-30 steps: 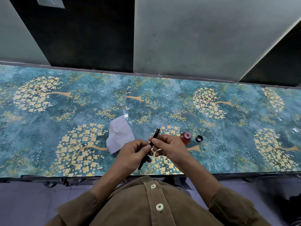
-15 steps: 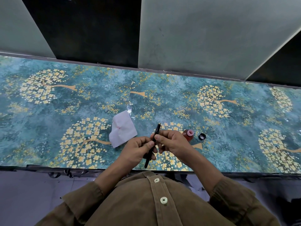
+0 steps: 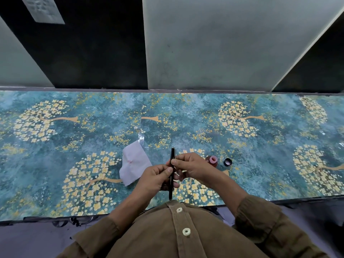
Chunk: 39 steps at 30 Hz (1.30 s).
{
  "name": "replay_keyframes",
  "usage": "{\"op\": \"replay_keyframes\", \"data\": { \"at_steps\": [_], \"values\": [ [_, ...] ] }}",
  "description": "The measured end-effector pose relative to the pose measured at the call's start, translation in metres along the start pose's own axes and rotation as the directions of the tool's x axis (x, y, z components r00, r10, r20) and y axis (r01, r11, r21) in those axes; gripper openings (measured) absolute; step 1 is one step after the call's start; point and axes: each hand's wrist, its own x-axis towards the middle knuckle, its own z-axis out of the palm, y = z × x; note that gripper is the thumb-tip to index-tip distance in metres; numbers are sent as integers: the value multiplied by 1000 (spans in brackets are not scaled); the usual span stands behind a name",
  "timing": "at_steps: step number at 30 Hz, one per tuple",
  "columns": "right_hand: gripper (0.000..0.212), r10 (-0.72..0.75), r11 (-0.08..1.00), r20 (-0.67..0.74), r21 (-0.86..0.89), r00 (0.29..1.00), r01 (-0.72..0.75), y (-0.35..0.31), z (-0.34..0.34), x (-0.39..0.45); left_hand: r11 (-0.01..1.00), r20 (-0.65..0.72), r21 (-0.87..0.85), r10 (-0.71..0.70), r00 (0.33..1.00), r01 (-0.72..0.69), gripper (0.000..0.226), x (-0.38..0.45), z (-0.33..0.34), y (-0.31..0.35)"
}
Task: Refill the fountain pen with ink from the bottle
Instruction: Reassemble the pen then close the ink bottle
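Pen [image 3: 172, 172] turned upright from its slant, both hands' fingers [image 3: 174, 161] pinching it

No legible txt; wall sheet [image 3: 42, 10] print too blurry (top left).

The middle of the black pen [image 3: 172, 173] hides behind the fingers of the left hand [image 3: 155, 178] and right hand [image 3: 193, 169]. Its tip is too small to see well. The right hand covers part of the ink bottle [image 3: 212, 161]. The tissue [image 3: 135, 165] has a corner tucked behind the left hand.
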Motion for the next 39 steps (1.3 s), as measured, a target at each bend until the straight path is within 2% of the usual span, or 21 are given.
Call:
{"op": "replay_keyframes", "data": {
  "at_steps": [4, 6, 8, 10, 13, 15, 18, 21, 28, 35, 39],
  "values": [
    [15, 86, 994, -204, -53, 975, -99, 9, 3, 11, 990, -166, 47, -124, 978, 134, 21, 25, 2, -4],
    [20, 120, 987, -246, -75, 962, -143, 13, 2, 11, 977, -278, 124, -135, 951, 175, 24, 46, -2, -13],
    [28, 134, 981, -241, -104, 961, -162, 14, -3, 5, 932, -369, 311, -63, 927, 187, 31, 66, -7, -16],
    [26, 128, 979, -218, -131, 968, -159, 16, -5, -2, 845, -430, 492, 25, 903, 211, 36, 83, -8, -13],
    [20, 137, 975, -169, -154, 976, -163, 21, -4, -12, 758, -464, 608, 97, 880, 237, 31, 104, -7, -3],
    [25, 156, 970, -131, -164, 979, -177, 26, -4, -17, 716, -481, 651, 133, 867, 251, 29, 115, -2, 1],
    [29, 189, 966, -115, -158, 975, -206, 30, -7, -26, 681, -475, 689, 167, 864, 247, 27, 123, 5, 1],
    [29, 182, 978, -138, -79, 974, -194, 38, -11, -33, 672, -472, 701, 188, 861, 238, 30, 127, 9, -4],
    [16, 257, 965, -219, 114, 941, -237, 64, -18, -49, 685, -454, 702, 216, 864, 198, 31, 117, 10, -12],
    [15, 312, 934, -405, 296, 859, -200, 96, -31, -75, 726, -426, 672, 216, 878, 148, 18, 80, 32, -34],
    [13, 318, 935, -537, 316, 781, -163, 109, -47, -90, 782, -285, 623, 184, 941, 36, 14, 68, 55, -48]
  ]
}}
